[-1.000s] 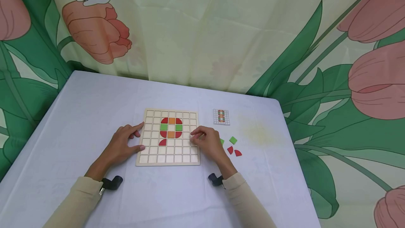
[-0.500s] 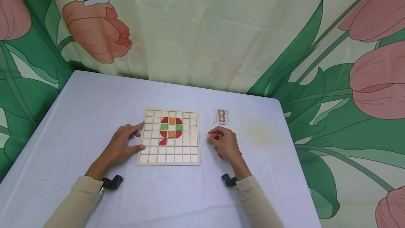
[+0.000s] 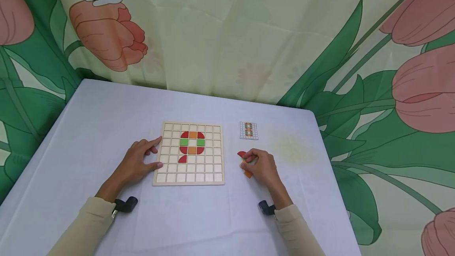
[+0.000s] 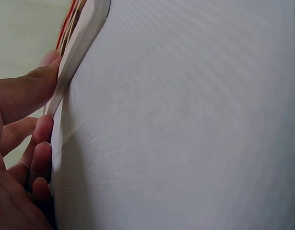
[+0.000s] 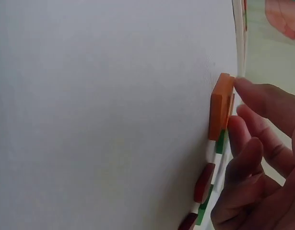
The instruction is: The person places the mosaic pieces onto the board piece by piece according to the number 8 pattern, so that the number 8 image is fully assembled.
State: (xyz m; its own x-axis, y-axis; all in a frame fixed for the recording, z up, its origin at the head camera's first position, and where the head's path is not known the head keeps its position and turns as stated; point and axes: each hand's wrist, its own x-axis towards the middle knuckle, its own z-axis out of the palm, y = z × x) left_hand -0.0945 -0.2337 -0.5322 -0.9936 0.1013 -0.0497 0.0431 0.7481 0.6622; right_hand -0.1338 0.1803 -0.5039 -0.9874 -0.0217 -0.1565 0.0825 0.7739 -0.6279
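A wooden grid board [image 3: 209, 177] lies on the table. Set in its cells are red quarter-round, orange and green square tiles in a ring, with a single red quarter-round tile [image 3: 183, 159] below. My left hand [image 3: 135, 161] touches the board's left edge with thumb and index finger spread apart, fingertips at the rim [image 4: 65, 72]. My right hand [image 3: 263, 165] is low over the loose tiles right of the board, thumb and fingers apart. An orange tile [image 5: 218, 112] lies by its thumb in the right wrist view, and a red tile [image 3: 241, 154] shows past the fingertips. Other tiles are partly hidden under it.
Behind the right hand lies a small pattern card [image 3: 248, 130] with a printed grid and coloured design. A white cloth covers the table [image 3: 199, 220]. A flower-printed curtain [image 3: 220, 42] hangs along its far edge.
My right hand has moved right, away from the board's right edge and over the loose tiles, with its fingers now lower among them. The left hand and the board have stayed put.
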